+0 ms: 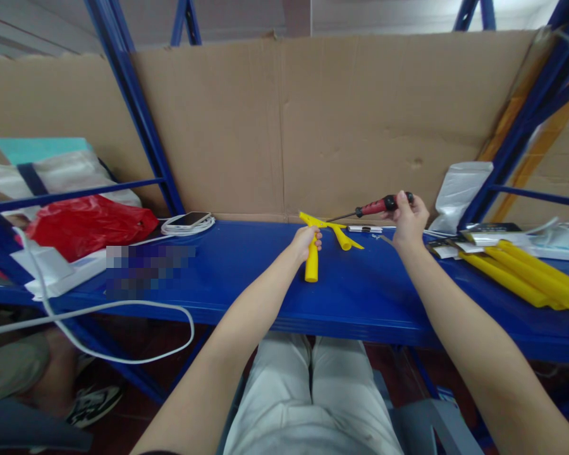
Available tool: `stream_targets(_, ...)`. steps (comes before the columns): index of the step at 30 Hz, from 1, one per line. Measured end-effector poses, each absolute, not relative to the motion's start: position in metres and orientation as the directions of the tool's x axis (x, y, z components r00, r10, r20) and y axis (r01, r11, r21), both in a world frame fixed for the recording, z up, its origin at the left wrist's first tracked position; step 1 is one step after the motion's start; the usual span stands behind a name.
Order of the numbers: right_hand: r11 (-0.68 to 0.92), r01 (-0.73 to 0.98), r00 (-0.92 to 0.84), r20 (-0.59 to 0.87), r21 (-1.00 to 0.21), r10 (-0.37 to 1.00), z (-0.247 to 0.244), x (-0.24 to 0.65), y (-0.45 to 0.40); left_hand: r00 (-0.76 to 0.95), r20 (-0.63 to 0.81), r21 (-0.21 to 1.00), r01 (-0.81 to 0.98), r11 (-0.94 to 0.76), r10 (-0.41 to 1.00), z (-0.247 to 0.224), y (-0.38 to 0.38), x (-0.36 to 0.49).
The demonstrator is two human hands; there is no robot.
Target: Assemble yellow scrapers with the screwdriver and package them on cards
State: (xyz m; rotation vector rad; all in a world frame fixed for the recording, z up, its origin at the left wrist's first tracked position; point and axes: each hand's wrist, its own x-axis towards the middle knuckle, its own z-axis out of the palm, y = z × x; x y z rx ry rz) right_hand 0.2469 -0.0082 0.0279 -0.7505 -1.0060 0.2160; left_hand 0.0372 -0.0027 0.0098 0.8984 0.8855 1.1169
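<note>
My left hand [307, 244] is closed around a yellow plastic handle [312, 268], whose thick end points toward me and whose flared head rises above my fingers. In my right hand [410, 221] is a screwdriver [377, 206] with a red and black grip, held between the fingers. Its thin shaft points left, and the tip is at or very near the head of the yellow handle; contact is unclear. Just right of my left hand lies another yellow plastic piece [344, 240] on the blue table [265, 278]. Small metal bits [375, 236] lie near my right hand.
Several yellow handles [531, 278] are piled at the right beside a white pouch [458, 189]. A phone [193, 218] rests on a coiled white cable. Left are a red plastic bag [92, 221] and a power strip. Cardboard [351, 120] closes the back; another person sits left.
</note>
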Motion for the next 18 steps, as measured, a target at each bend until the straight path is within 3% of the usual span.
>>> stream_targets(10, 0.718, 0.241, 0.444, 0.732, -0.653, 0.517, 0.028, 0.2467, -0.0121, 0.229, -0.127, 0.929, -0.314, 0.197, 0.965, 0.0107, -0.0039, 0.0374)
stream_targets(18, 0.714, 0.199, 0.46, 0.707, -0.672, 0.537, 0.0274, 0.2444, -0.0136, 0.251, -0.117, 0.937, -0.292, 0.19, 0.961, 0.012, -0.0062, 0.0375)
